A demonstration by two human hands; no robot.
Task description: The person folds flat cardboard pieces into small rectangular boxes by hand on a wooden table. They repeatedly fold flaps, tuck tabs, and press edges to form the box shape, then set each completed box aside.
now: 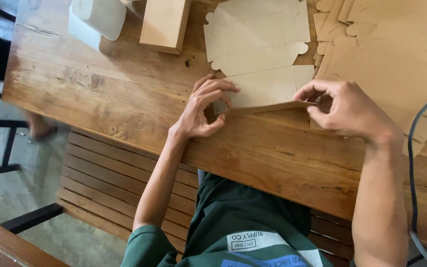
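Brown card blank (265, 89) lies flat on the wooden table (124, 94), near edge folded up. Left hand (201, 111) pinches the fold's left end, right hand (347, 109) pinches its right end; hands well apart, both clamped on the card. More flat blanks (255, 34) lie just beyond, a stack (396, 54) to the right. Folded box (164, 22) and white container (100, 17) at far edge.

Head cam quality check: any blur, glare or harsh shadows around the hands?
Head view: left hand, right hand and the flat cardboard blank they fold are sharp, under soft, even light, no glare; only faint shadows on the wooden table; motion blur smears the far-left edge beyond the table.
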